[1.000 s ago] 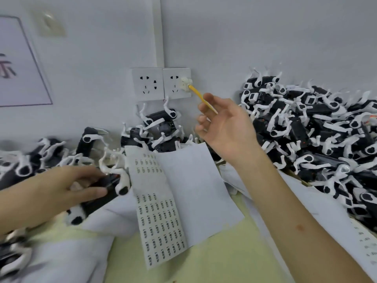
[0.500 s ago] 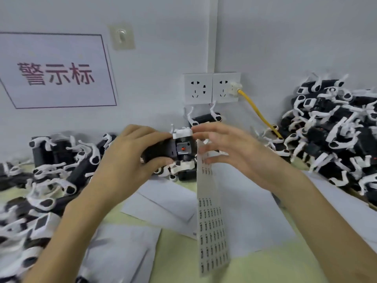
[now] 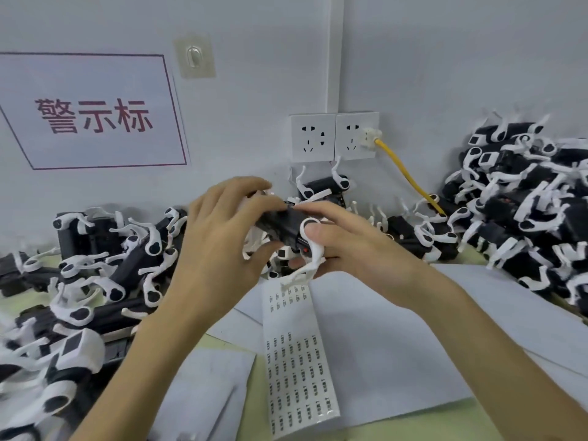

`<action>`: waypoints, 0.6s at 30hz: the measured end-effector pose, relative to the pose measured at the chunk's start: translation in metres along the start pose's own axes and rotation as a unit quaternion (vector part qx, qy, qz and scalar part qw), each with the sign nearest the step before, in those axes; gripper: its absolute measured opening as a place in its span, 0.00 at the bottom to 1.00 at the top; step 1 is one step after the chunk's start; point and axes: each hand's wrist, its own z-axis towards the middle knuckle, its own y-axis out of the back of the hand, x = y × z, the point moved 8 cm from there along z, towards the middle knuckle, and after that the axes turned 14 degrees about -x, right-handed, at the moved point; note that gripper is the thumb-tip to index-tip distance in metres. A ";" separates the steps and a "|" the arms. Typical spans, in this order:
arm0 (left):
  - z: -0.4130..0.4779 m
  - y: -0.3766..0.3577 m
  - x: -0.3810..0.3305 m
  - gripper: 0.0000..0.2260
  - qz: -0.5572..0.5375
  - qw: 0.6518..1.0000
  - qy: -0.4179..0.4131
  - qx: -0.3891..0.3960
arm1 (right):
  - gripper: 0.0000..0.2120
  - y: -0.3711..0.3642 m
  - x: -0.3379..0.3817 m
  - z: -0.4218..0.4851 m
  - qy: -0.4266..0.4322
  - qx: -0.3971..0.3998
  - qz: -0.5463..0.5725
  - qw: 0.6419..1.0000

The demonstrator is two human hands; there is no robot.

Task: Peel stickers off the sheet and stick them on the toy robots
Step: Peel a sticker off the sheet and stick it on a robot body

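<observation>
Black glossy plastic with curvy white legs, that was the toy robot (image 3: pixel 283 226), held dead centre. On the left hand (image 3: pixel 219 240) the fingers (image 3: pixel 245 187) curled over its top, thumb underneath. Meanwhile the right hand (image 3: pixel 362 249) pinched its 3 o'clock end, thumb on a round white joint. Then the sticker sheet (image 3: pixel 296 354), a long papery strip of tiny black labels, ran toward 6 o'clock over the table (image 3: pixel 429 421). Its top edge was hidden, label text unreadable.
</observation>
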 end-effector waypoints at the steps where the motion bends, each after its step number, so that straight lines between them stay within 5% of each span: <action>1: 0.000 0.001 0.003 0.25 0.001 1.000 0.023 -0.001 | 0.18 0.002 0.002 0.000 0.012 -0.010 -0.013 1.000; 8: 0.002 0.000 0.017 0.29 -0.010 0.993 0.097 0.071 | 0.33 0.017 0.019 -0.002 0.134 -0.075 -0.144 0.978; 14: -0.015 -0.025 0.017 0.19 -0.112 0.953 0.127 0.251 | 0.40 0.001 0.026 -0.012 0.189 0.000 -0.202 0.961; 18: -0.024 -0.032 0.015 0.14 -0.158 0.927 0.176 0.290 | 0.35 -0.004 0.023 -0.013 0.180 0.033 -0.192 0.964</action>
